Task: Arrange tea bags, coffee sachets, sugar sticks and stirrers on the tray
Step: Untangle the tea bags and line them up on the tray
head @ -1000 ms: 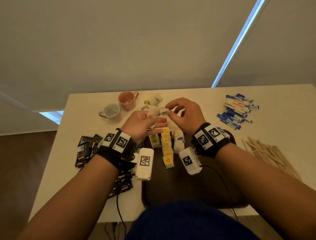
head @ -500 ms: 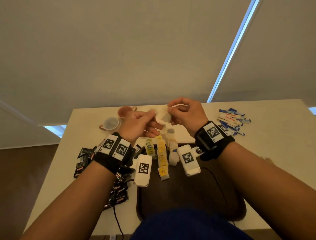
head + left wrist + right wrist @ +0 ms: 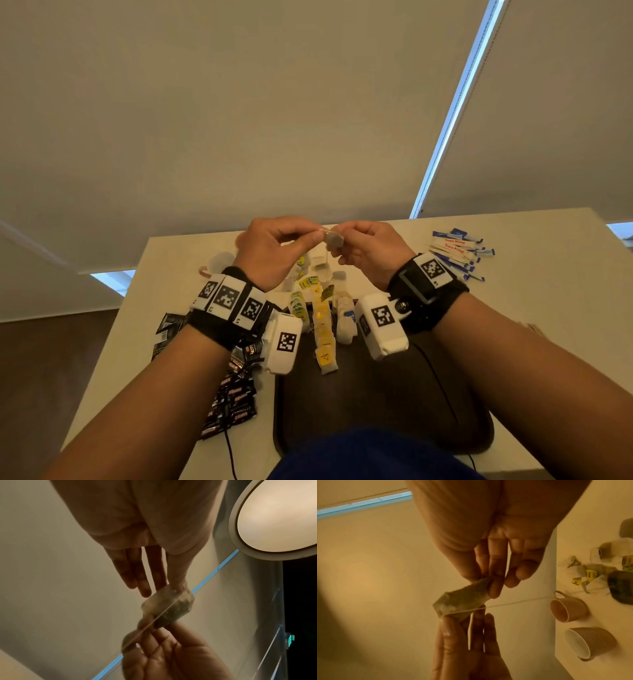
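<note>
Left to right:

- Sachets [image 3: 233, 401]: on table, left of tray.
- Left hand [image 3: 274, 250]: thumb and forefinger pinch bag [image 3: 334, 240]; other fingers straight.
- Bag: in air between our hands, above table's far edge. We judge it light, soft, tearable; hold by paper corners. String [image 3: 513, 602] hangs, may snag.
- Right hand [image 3: 370, 253]: fingertips pinch bag's other corner.
- Tray [image 3: 394, 404]: bag rows at far end, near half bare; we set down there.
- Sugar sticks [image 3: 457, 251]: far right, well apart.
</note>
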